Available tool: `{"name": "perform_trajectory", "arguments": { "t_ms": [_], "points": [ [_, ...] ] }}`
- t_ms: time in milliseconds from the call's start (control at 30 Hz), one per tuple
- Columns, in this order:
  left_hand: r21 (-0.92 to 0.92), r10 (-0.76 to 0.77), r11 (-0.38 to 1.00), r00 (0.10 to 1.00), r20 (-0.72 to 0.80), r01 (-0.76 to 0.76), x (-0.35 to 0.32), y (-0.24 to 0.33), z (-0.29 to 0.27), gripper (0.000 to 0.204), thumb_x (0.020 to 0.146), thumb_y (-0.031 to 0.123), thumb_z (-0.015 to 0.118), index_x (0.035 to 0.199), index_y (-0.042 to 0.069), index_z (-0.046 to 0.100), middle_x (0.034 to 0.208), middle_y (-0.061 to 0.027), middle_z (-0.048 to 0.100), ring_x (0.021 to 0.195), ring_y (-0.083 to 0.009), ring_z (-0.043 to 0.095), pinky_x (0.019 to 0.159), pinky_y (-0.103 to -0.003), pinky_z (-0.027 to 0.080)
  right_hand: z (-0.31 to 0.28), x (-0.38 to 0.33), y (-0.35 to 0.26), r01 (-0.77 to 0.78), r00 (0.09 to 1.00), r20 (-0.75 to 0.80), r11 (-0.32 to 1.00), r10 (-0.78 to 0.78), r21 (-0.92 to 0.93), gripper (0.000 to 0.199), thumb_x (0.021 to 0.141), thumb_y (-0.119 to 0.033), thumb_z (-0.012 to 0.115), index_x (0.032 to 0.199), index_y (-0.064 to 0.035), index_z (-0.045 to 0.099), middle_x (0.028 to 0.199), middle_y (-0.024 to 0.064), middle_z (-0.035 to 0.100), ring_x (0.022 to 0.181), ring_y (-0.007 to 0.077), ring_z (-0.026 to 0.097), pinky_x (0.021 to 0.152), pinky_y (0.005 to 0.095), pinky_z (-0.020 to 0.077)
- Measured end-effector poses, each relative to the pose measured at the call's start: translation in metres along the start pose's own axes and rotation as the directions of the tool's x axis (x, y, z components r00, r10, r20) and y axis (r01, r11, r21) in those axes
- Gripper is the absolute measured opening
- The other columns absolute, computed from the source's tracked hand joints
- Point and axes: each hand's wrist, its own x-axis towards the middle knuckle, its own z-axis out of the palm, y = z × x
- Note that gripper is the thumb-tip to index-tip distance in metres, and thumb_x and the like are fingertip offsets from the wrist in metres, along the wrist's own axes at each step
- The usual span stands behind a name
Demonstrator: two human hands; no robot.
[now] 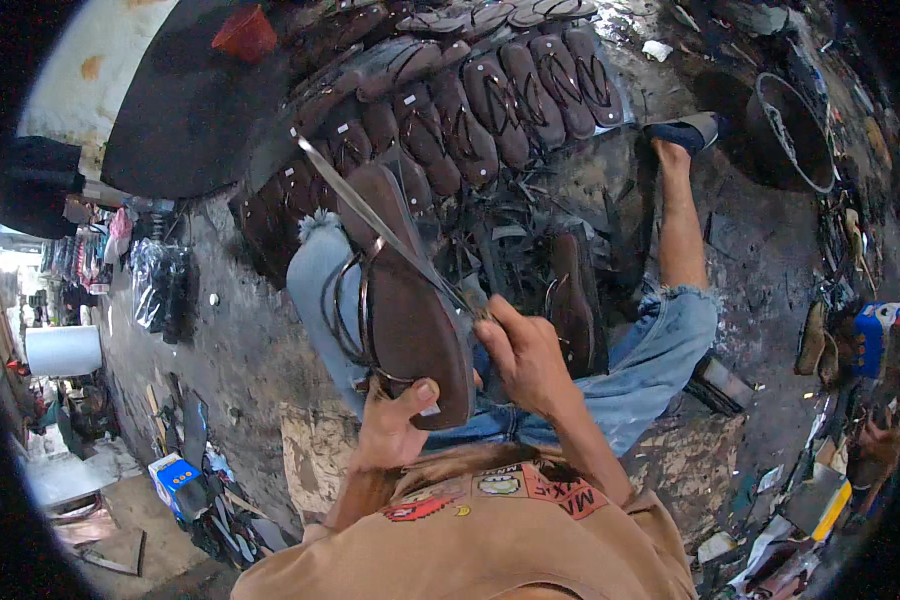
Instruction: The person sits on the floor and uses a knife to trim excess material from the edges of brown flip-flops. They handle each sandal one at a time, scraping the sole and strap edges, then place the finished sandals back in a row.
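Note:
My left hand [392, 428] grips a dark brown thong sandal [415, 320] by its heel end, the thumb pressed on the insole near a small white sticker. The sandal is tilted over my left thigh, its shiny straps hanging to the left. In my right hand [528, 362] is a long, thin-bladed knife [365, 210], its blade slanting up and left across the sandal near its right edge. Whether the blade touches the sole, I cannot tell. Between my legs lies another brown sandal [576, 300], just beyond my right hand.
Rows of brown sandals [467, 130] lie ahead, with dark offcuts [510, 215] strewn in front of them. A large dark sheet [195, 100] stands at the far left. A bucket [792, 135] is at the far right. Boxes and scraps line both sides, including a blue box [873, 340].

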Motion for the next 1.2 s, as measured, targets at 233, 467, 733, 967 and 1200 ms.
{"name": "perform_trajectory", "arguments": {
  "t_ms": [233, 467, 733, 967, 1200],
  "points": [
    [0.587, 0.023, 0.809, 1.000, -0.016, -0.009, 0.002, -0.010, -0.014, 0.063, 0.079, 0.007, 0.082, 0.135, -0.003, 0.054, 0.122, -0.0144, 0.068, 0.109, -0.0249, 0.068, 0.096, -0.039, 0.055, 0.001, 0.103, 0.006, 0.112, 0.976, -0.216, 0.840, 0.006, 0.531, 0.020, 0.101, -0.021, 0.061, 0.105, -0.0016, 0.063, 0.081, 0.0063, 0.070, 0.074, 0.0160, 0.064, 0.068, 0.0333, 0.0500],
    [0.372, 0.416, 0.814, 0.895, 0.163, -0.446, 0.069, 0.036, 0.052, 0.056, 0.092, 0.030, 0.075, 0.134, -0.002, 0.058, 0.122, -0.0081, 0.068, 0.113, -0.0150, 0.063, 0.100, -0.030, 0.049, -0.016, 0.051, -0.040, 0.239, 0.936, -0.342, 0.857, -0.079, 0.457, 0.033, 0.094, -0.014, 0.073, 0.122, 0.0011, 0.064, 0.105, 0.0073, 0.073, 0.089, 0.0102, 0.065, 0.081, 0.0266, 0.0528],
    [0.187, -0.010, 0.982, 0.998, -0.061, 0.021, 0.055, 0.058, 0.025, 0.041, 0.099, 0.034, 0.064, 0.127, 0.003, 0.064, 0.113, -0.0043, 0.071, 0.092, -0.0124, 0.070, 0.082, -0.027, 0.056, -0.032, -0.116, -0.004, -0.103, 0.988, -0.126, 0.990, 0.091, -0.093, 0.023, 0.104, -0.025, 0.053, 0.099, -0.0030, 0.060, 0.062, 0.0111, 0.048, 0.052, 0.0256, 0.048, 0.052, 0.0377, 0.0376],
    [0.356, 0.095, 0.930, 0.995, -0.002, -0.088, 0.050, 0.042, 0.018, 0.041, 0.102, 0.036, 0.062, 0.131, 0.007, 0.059, 0.114, -0.0031, 0.068, 0.088, -0.0137, 0.070, 0.073, -0.027, 0.057, -0.020, -0.128, -0.001, -0.183, 0.980, -0.107, 0.971, 0.168, -0.155, 0.022, 0.101, -0.025, 0.056, 0.096, -0.0041, 0.057, 0.066, 0.0208, 0.052, 0.061, 0.0443, 0.054, 0.055, 0.0455, 0.0406],
    [0.497, 0.153, 0.852, 0.986, 0.063, -0.163, 0.062, 0.039, 0.016, 0.041, 0.102, 0.030, 0.063, 0.134, 0.005, 0.054, 0.112, -0.0021, 0.066, 0.097, -0.0116, 0.065, 0.080, -0.030, 0.058, -0.036, -0.024, 0.002, -0.103, 0.995, -0.046, 0.961, 0.094, -0.257, 0.028, 0.097, -0.033, 0.064, 0.098, -0.0064, 0.056, 0.074, 0.0218, 0.063, 0.071, 0.0465, 0.062, 0.059, 0.0511, 0.0457]
  ]
}}
